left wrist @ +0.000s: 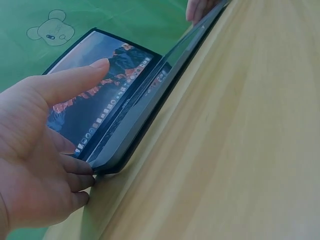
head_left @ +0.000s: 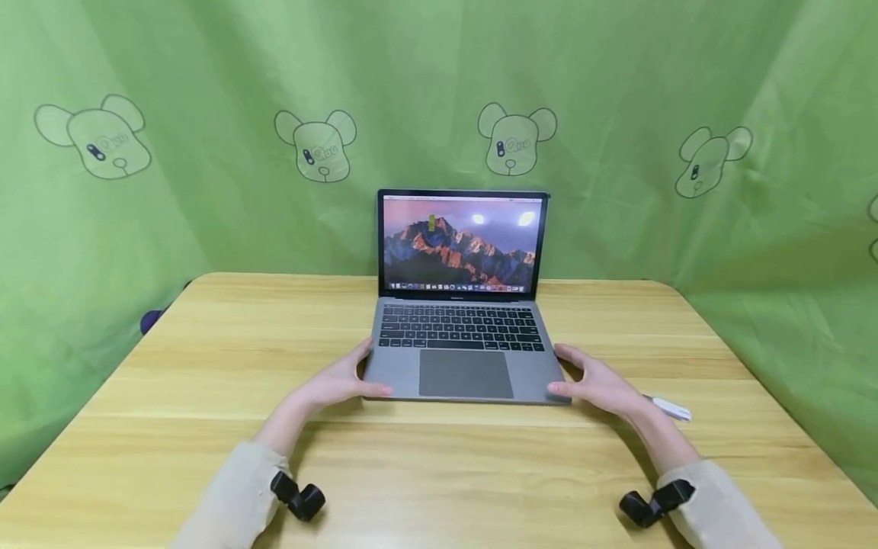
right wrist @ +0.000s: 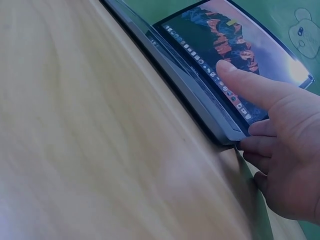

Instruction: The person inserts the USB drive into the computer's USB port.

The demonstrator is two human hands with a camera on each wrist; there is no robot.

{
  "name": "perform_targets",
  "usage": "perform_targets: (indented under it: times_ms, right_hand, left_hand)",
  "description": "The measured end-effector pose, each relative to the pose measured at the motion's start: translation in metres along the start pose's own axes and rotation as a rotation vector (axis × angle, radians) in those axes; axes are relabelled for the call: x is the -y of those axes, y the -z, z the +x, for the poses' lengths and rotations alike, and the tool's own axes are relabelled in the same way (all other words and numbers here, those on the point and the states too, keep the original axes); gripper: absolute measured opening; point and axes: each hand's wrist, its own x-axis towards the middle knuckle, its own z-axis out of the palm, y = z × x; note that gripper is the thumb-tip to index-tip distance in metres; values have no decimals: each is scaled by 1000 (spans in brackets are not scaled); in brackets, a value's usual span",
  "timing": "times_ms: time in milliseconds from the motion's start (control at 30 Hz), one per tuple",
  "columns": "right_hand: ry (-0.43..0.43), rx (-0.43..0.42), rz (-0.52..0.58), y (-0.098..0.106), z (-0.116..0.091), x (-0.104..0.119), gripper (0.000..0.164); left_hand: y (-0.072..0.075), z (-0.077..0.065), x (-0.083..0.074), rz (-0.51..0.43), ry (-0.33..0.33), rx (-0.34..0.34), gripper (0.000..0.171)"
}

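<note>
1. laptop (head_left: 463,299), one, opened. i log it on the wooden table (head_left: 439,465), toward the far side, set directly between two bare hands.
2. governing relation, by my judgement: the long axis of the base runs left to right, from one hand to the other; the body extends forward from both grips, so the hands have hold of the near corners only. neither hand is nearer; i rate them about equal.
3. left hand (head_left: 343,379): thumb spread wide from the fingers, reaching over the near left corner; fingertips against the left side edge.
4. right hand (head_left: 595,381): mirrored, thumb wide over the near right corner, fingertips at the right side edge. from the wrist views i cannot fairly tell whether any fingertips reach beneath the base.
5. finish: grey casing, thin, dark underside; black keyboard (head_left: 459,326), broad plain trackpad (head_left: 465,374) centred below it.
6. screen (head_left: 461,244): black border, leaning back slightly, lit; reddish mountain picture, row of small icons along the bottom, two white glare spots upper right, a small yellow-green patch left of centre.
7. adjacent item: small white object (head_left: 671,409) on the table, just beyond the right wrist, partly hidden by it.
</note>
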Motion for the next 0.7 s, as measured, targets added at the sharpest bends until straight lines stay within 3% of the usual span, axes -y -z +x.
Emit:
perform_targets:
  times_ms: [233, 700]
  right_hand:
    - [4, 2, -7, -1, -1, 2, 91]
    - [0, -22, 9, -2, -6, 3, 94]
  left_hand:
    - [4, -1, 0, 29, 27, 2, 108]
    - [3, -1, 8, 39, -10, 13, 107]
